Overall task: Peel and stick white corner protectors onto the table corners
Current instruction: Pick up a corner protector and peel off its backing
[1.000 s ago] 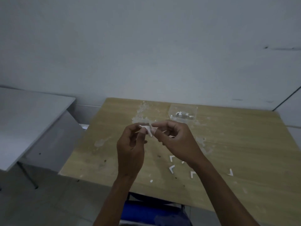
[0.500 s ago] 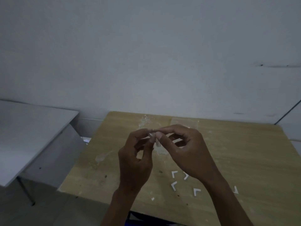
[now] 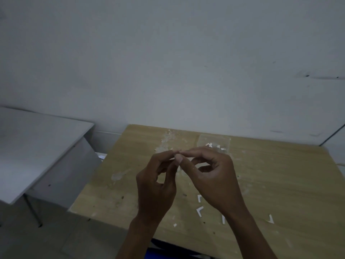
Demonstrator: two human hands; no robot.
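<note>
Both hands raised above the wooden worktop point(image 3: 280, 184), fingertips meeting. Left hand point(image 3: 156, 186) and right hand point(image 3: 214, 176) each pinch the same small white corner protector point(image 3: 177, 156); only a sliver shows between the thumbs, so whether the backing has lifted cannot be told.

Judgement: peel step in progress. To do it well, hold the piece firmly with one grip and pick at a single edge of the liner with a nail, keeping skin off the adhesive.

Clear plastic container point(image 3: 213, 144) sits at the far edge, holding a few white pieces. Loose L-shaped white pieces point(image 3: 199, 210) lie on the near side.
</note>
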